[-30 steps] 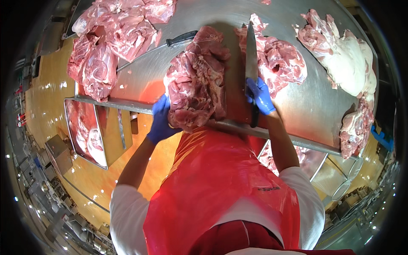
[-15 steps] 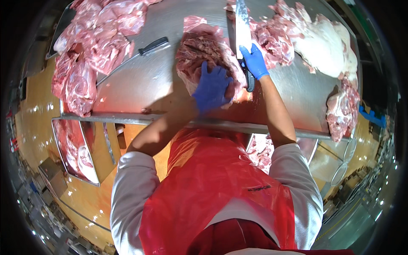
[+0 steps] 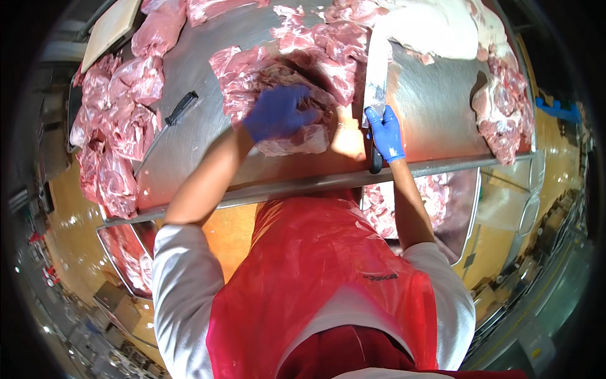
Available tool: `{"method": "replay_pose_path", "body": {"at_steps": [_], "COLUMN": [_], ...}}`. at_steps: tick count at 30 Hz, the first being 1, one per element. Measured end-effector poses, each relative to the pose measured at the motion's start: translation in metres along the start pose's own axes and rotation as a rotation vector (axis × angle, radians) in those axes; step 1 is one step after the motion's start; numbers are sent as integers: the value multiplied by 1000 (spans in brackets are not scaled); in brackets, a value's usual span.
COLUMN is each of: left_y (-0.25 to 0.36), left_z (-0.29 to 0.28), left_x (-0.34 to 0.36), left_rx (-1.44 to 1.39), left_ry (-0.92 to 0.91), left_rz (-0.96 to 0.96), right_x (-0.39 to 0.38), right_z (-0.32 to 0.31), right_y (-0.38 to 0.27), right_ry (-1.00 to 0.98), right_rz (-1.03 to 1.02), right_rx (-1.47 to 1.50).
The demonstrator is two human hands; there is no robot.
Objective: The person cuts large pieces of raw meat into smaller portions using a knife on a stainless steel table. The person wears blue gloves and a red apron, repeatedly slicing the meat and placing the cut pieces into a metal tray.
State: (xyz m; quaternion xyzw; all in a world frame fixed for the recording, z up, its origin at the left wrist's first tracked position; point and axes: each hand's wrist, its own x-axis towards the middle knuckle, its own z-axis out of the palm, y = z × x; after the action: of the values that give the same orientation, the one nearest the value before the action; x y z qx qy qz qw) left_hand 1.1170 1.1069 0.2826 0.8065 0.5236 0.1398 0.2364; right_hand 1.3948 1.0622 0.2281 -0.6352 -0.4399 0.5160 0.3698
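Note:
My left hand (image 3: pixel 278 115), in a blue glove, rests on a raw cut of meat (image 3: pixel 297 140) on the metal table. Its fingers bend over the top of the cut and are slightly blurred; their tips are partly lost in the folds. To the right, my blue-gloved right hand (image 3: pixel 386 134) is closed round a large knife (image 3: pixel 377 69). The wide blade points away from me, and the black handle end sticks out below my fist. The blade stands apart from the cut under my left hand. Another piece of meat (image 3: pixel 338 72) lies between that cut and the blade.
A second knife (image 3: pixel 181 108) with a black handle lies at the left, its blade against piled meat (image 3: pixel 129 120). A large pale slab (image 3: pixel 435 28) lies at the far right, with another meat piece (image 3: pixel 503 107) near the right edge. Bins (image 3: pixel 464 215) holding meat stand below the table edge (image 3: pixel 303 185).
The view has shifted, so the table's contents sit differently. My left hand has moved over the cut, which now lies more spread out. The knife in my right hand is farther from the cut.

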Motion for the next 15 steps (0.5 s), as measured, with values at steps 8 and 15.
{"method": "replay_pose_path", "body": {"at_steps": [8, 15], "left_y": [60, -28], "left_z": [86, 32], "left_x": [26, 55], "left_rx": [765, -729], "left_ry": [-638, -273], "left_rz": [31, -169], "right_x": [11, -21], "right_z": [19, -12], "right_y": [-10, 4], "right_ry": [37, 156], "right_rz": [-81, 46], "right_rx": [202, 331]}}
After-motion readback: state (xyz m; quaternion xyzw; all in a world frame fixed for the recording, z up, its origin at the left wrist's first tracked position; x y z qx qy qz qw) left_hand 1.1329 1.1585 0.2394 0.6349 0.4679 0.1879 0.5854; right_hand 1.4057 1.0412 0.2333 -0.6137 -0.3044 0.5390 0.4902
